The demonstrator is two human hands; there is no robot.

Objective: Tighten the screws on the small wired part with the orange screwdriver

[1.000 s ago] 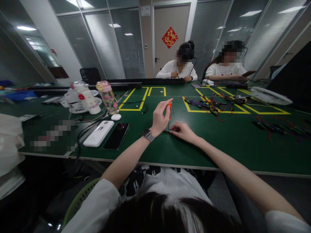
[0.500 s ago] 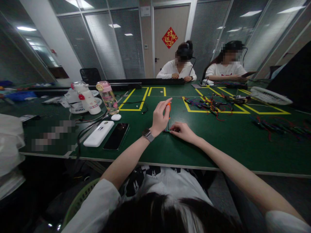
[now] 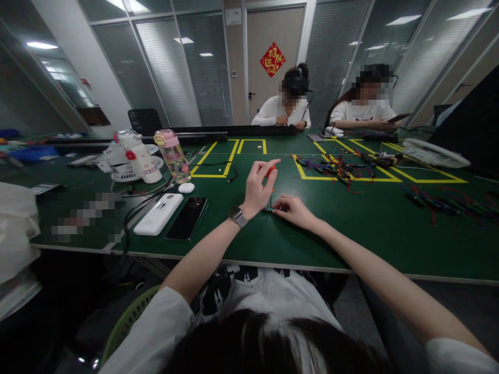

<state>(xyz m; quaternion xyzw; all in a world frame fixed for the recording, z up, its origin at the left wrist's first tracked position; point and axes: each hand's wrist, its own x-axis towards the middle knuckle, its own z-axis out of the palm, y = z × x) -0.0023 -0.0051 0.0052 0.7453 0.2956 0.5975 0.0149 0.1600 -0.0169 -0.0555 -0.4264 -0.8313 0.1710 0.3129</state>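
Observation:
My left hand [image 3: 259,188], with a watch [image 3: 237,216] on its wrist, is closed around the orange handle of a screwdriver [image 3: 273,171]. The screwdriver stands upright, its thin dark shaft pointing down at a small green circuit board [image 3: 267,209] on the table. Beside the shaft, my right hand [image 3: 290,210] rests low on the tabletop, with thumb and fingertips pinching the board's right edge. My fingers hide part of the board, and the screwdriver's tip is too small to make out.
Left on the green table [image 3: 249,244] lie a black phone [image 3: 187,218], a white power bank [image 3: 158,214] and a white case [image 3: 186,188], near a pink-lidded bottle [image 3: 175,158]. Wired boards [image 3: 339,169] lie tangled at right. Two people [image 3: 283,109] sit across.
My left hand's fingers have shifted slightly to the right around the screwdriver handle, covering more of it. My right hand stays at the board.

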